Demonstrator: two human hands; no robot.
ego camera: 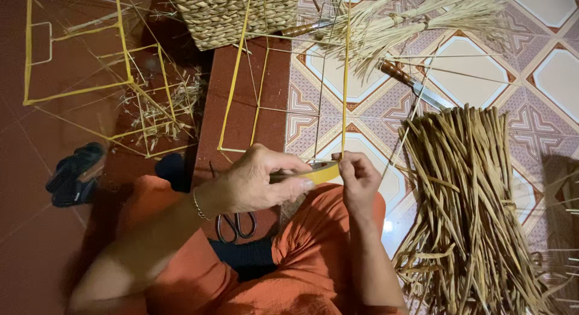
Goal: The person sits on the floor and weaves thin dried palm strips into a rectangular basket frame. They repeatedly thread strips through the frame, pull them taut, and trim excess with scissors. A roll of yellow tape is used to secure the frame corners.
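My left hand (256, 181) grips a yellow roll of tape (321, 171) above my orange-clad lap, thumb pressed on its strip. My right hand (357, 177) pinches the lower end of a thin wire rod (345, 80) wrapped in yellow, part of a wire frame (238, 68) that reaches away across the floor. The tape touches the rod between both hands. A thin bracelet sits on my left wrist.
Scissors (236, 224) lie by my knee. A big heap of dried straw strips (470, 212) fills the right. A woven basket (229, 13), a straw bundle (416, 19), a knife (416, 86), another yellow wire frame (78, 56) and dark sandals (75, 173) lie around.
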